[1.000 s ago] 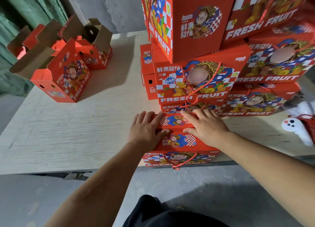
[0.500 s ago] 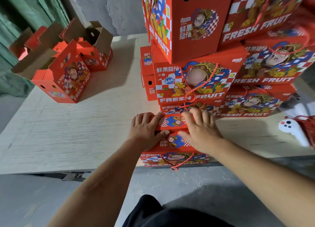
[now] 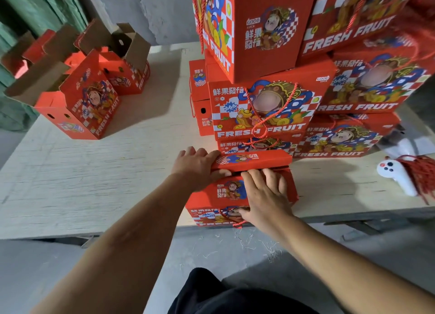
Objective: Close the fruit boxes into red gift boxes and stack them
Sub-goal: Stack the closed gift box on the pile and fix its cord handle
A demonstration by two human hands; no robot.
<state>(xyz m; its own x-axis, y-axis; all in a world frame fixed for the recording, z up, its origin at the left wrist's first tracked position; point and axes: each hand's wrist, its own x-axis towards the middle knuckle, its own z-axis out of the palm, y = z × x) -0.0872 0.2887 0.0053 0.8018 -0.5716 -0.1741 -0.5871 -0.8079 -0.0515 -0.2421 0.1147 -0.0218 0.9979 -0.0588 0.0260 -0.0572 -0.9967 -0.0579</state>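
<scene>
Red gift box (image 3: 226, 193) sits at the near edge of the pale wooden table (image 3: 94, 172), directly in front of the person, its printed front hanging just past the edge. Top not fully shut: far flap (image 3: 251, 160) raised a little, a dark gap showing between it and the near flap (image 3: 235, 189).

Left hand (image 3: 197, 167) grips the left end of the far flap, fingers laid over its top, thumb tucked under its near edge. Right hand (image 3: 266, 193) lies on the near flap, fingers fairly straight and spread, tips reaching to the gap; thumb down against the box front near the red cord handle (image 3: 236, 224). Looks like pressing, not pinching.

Just behind the box stands a stack of closed gift boxes (image 3: 270, 108), several high and at least two wide, "FRESH FRUIT" on the fronts, red cord handles draped over them.

Far left on the table, well apart: open gift boxes (image 3: 89, 101), brown flaps standing up.

Right side of the table: white game controller (image 3: 395, 172), touching a bundle of red cord (image 3: 421, 172).

Grey concrete floor (image 3: 70, 266) below, scattered with pale thread scraps.
</scene>
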